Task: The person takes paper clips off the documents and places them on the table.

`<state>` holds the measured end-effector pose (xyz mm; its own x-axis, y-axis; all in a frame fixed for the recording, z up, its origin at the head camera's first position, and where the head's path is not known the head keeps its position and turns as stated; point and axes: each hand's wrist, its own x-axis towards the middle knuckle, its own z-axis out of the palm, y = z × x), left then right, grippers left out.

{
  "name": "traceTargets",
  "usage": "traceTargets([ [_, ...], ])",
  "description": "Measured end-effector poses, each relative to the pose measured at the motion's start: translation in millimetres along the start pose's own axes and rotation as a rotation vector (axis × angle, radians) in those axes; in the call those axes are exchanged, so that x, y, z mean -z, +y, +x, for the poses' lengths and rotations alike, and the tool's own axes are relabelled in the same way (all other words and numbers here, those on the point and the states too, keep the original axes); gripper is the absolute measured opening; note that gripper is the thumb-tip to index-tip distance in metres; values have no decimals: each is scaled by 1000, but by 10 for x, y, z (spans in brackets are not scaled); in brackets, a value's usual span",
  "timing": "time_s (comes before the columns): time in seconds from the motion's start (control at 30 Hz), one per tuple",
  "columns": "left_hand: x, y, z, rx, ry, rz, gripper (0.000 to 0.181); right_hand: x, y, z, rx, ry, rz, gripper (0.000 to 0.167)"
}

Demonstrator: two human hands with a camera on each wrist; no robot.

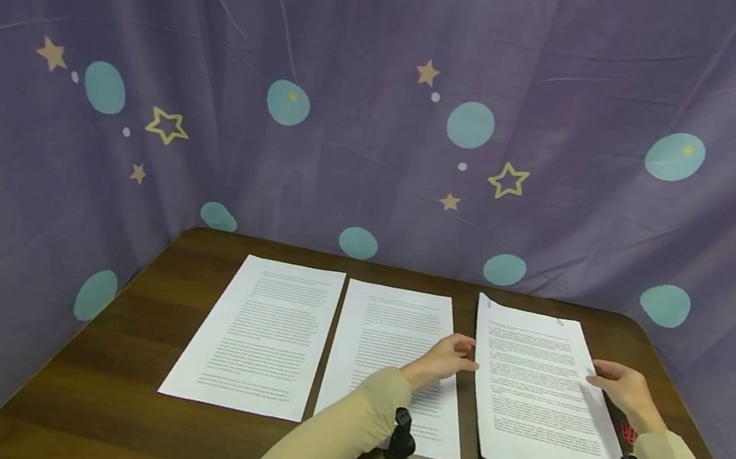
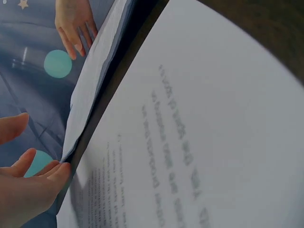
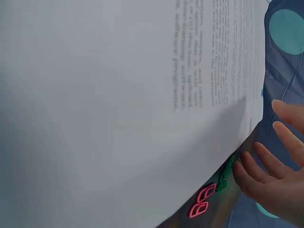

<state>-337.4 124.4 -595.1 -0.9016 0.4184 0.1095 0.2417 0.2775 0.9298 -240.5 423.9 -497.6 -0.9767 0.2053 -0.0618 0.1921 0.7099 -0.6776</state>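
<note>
A stack of printed sheets (image 1: 538,385) lies at the right of the table, with paper clips at its top edge. My left hand (image 1: 443,360) is at the stack's left edge, above the middle sheet; its fingertips meet the edge in the left wrist view, palm up and fingers relaxed (image 2: 28,190). At the right edge of the stack, my right hand (image 1: 627,392) has its fingers loosely spread, and the right wrist view shows it (image 3: 275,175) beside the paper's edge. Whether the right fingertips touch the paper I cannot tell.
Two single printed sheets, one in the middle (image 1: 392,354) and one at the left (image 1: 263,341), lie flat on the brown table (image 1: 98,379). Red clips (image 3: 203,199) and a green clip (image 3: 225,175) lie by the stack's right side. A patterned purple curtain (image 1: 369,37) hangs behind.
</note>
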Motion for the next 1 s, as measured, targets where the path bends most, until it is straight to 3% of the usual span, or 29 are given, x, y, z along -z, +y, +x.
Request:
traceTargets([
  [0.13,-194,-267,199,34,8,-27,46,71,-216,-178,-35,-17,38,58],
  [0.23,-391,-753,529,27,6,-64,53,111,-340,-289,-52,-51,91,62],
  [0.27,-485,-1021,703,12,4,-77,57,123,-364,-314,-56,-75,119,64],
  [0.3,-549,-1191,826,20,1,-79,59,126,-377,-330,-63,-87,129,65],
  [0.37,-636,-1421,992,11,3,-61,63,127,-369,-334,-70,-111,139,67],
  [0.4,-645,-1442,1018,21,1,-53,64,126,-364,-334,-69,-120,144,67],
  [0.47,-589,-1263,936,66,-5,-47,65,119,-345,-321,-69,-138,152,68],
  [0.53,-436,-847,684,95,-4,-53,63,108,-330,-307,-63,-139,149,67],
  [0.63,-264,-338,378,142,5,-86,62,99,-327,-298,-65,-137,133,67],
  [0.73,-171,6,181,171,16,-135,62,98,-321,-296,-67,-134,112,67],
  [0.87,-136,202,60,212,10,-196,63,108,-320,-305,-63,-147,92,67],
  [1.0,-182,101,82,145,0,-160,59,114,-337,-322,-61,-156,77,64],
])
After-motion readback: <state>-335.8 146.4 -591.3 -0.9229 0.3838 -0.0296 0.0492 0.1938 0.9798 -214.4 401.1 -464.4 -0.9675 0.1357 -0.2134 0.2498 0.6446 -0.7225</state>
